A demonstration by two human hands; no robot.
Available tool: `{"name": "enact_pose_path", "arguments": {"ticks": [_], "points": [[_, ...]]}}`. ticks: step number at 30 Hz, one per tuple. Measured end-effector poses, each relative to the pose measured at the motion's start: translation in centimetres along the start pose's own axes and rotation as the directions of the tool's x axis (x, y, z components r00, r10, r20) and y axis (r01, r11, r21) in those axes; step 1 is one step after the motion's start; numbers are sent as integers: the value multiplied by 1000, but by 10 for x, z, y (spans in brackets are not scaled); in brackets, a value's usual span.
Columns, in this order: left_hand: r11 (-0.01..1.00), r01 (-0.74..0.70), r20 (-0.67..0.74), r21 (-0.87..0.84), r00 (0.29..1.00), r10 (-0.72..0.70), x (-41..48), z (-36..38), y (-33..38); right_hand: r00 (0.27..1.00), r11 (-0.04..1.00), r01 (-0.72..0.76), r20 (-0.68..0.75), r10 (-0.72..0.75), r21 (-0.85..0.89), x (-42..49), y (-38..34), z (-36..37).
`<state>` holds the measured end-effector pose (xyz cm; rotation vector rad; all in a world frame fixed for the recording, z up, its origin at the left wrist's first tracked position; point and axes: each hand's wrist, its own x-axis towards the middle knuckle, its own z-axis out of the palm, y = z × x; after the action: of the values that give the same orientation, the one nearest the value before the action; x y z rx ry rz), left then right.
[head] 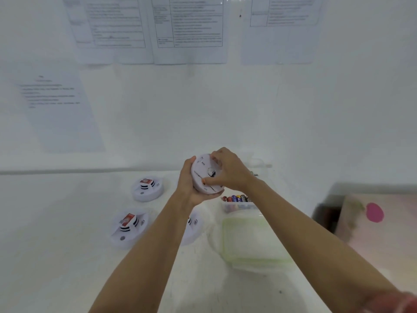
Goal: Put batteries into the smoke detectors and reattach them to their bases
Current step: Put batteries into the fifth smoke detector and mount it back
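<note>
held detector: white disc, held in the air over the desk, mid-frame, between both hands.
orientation: I read it as nearly on edge. The flat, slotted back face is turned toward me and slightly right, and the other side sits against the left palm. The visible oval's long axis runs steeply, with the top leaning left.
left hand: cups the disc from the left and underneath, fingers curled round the lower rim, thumb up at the top-left edge.
right hand: grips from the right, thumb pressed low on the back face, fingertips pinching the upper rim.
far detector: flat on the desk left of the hands, red label on top.
near-left detector: same pose, closer to me.
third detector: on the desk, mostly hidden behind the left forearm.
batteries: side by side in a clear tub, just below and right of the hands. Too blurred for me to read polarity.
lid: clear with a green edge, flat on the desk, just on my side of the tub.
wall sheets: printed pages on the wall behind, text unreadable.
</note>
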<state>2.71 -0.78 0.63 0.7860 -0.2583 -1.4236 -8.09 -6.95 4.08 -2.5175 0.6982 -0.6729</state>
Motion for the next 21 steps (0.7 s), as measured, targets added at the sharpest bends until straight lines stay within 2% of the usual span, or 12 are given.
{"name": "enact_pose_path", "arguments": {"ticks": [21], "points": [[999, 37, -85, -4, 996, -38, -18, 19, -29, 994, 997, 50, 98, -56, 63, -30, 11, -17]]}}
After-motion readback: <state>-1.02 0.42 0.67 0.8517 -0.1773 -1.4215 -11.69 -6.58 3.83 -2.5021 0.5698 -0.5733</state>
